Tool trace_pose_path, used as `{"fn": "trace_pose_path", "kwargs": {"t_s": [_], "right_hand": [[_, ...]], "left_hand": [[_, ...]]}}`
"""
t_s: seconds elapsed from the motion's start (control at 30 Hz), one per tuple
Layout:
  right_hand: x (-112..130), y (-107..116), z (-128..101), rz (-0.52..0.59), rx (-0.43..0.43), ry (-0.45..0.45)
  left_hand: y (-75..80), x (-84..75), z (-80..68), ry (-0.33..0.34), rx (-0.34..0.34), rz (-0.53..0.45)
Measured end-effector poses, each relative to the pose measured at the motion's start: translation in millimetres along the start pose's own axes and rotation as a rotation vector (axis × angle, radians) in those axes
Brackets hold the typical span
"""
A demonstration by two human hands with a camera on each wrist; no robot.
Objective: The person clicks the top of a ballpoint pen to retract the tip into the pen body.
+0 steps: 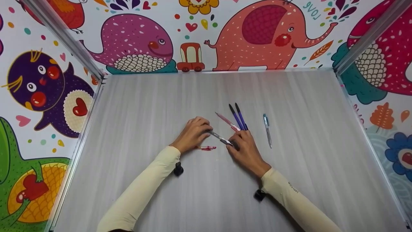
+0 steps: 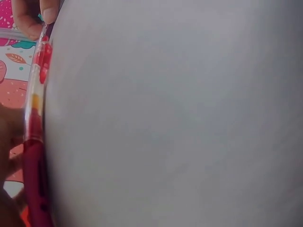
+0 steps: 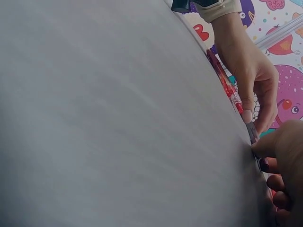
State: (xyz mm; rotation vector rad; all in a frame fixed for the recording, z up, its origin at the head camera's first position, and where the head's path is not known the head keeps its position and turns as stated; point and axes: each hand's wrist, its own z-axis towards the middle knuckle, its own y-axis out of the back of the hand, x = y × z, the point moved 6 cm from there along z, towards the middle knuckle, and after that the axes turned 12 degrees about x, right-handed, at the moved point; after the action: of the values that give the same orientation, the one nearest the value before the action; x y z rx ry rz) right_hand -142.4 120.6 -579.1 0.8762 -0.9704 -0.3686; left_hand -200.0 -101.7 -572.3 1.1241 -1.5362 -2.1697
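Item: grey pen (image 1: pixel 220 138), centre of the head view, lying slantwise low over the counter (image 1: pixel 145 106), one end under each hand.

Left hand (image 1: pixel 192 133): just left of centre; fingers curled, pinching the upper-left end of the grey pen. Cream sleeve (image 1: pixel 141 190) runs to the lower left of the frame.

Right hand (image 1: pixel 246 149): just right of centre; fingers bent round the lower-right end of the same pen. In the right wrist view the fingers (image 3: pixel 265 147) press down at the pen's tip, at the right edge of that frame.

Red pen (image 1: pixel 206 148): flat on the counter, just below the left hand and beside the grey pen, touched by neither hand in the head view. In the left wrist view it fills the left edge as a clear barrel with red parts (image 2: pixel 35 118).

Pink pen (image 1: pixel 227 121): on the counter just above the right hand, slanting to the upper left.

Two blue pens (image 1: pixel 238 116): side by side, right of the pink pen, lower ends beside the right hand.

Light blue pen (image 1: pixel 267 130): alone on the counter, right of centre, apart from the others.

Surround: walls (image 1: pixel 193 32) with cartoon animal prints along the top and both sides.
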Motion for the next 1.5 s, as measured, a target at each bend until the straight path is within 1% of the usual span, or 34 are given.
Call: {"fn": "trace_pose_path", "kwargs": {"t_s": [0.23, 0.3, 0.43, 0.63, 0.8, 0.9, 1.0, 1.07, 1.17, 1.37, 1.5], "right_hand": [[-1, -1, -1, 0.026, 0.024, -0.019], [-1, -2, -1, 0.032, 0.027, -0.022], [-1, -2, -2, 0.026, 0.014, -0.020], [0, -1, -1, 0.022, -0.009, -0.021], [2, 1, 1, 0.036, 0.007, -0.058], [2, 4, 2, 0.058, 0.018, -0.085], [2, 10, 2, 0.083, 0.014, -0.090], [3, 13, 2, 0.089, 0.005, -0.080], [4, 19, 1, 0.098, -0.002, -0.060], [7, 31, -3, 0.151, -0.033, -0.036], [12, 42, -5, 0.184, -0.071, 0.019]], "left_hand": [[-2.7, 12.0, -0.1, 0.050, -0.011, -0.162], [-3.3, 13.7, 0.4, 0.054, -0.010, -0.188], [-3.1, 13.6, 1.8, 0.053, -0.014, -0.205], [3.5, 5.3, 1.4, 0.014, -0.046, -0.170], [5.4, 0.5, 0.7, -0.011, -0.069, -0.111], [5.1, -1.3, 0.6, -0.014, -0.061, -0.087], [5.4, -3.8, 0.6, -0.007, -0.042, -0.074], [6.8, -6.9, 0.4, -0.001, -0.026, -0.067], [8.2, -12.9, -0.3, -0.011, -0.025, -0.050], [13.8, -32.6, -2.6, -0.068, -0.089, -0.007], [16.5, -47.2, -5.2, -0.073, -0.112, -0.003]]}}
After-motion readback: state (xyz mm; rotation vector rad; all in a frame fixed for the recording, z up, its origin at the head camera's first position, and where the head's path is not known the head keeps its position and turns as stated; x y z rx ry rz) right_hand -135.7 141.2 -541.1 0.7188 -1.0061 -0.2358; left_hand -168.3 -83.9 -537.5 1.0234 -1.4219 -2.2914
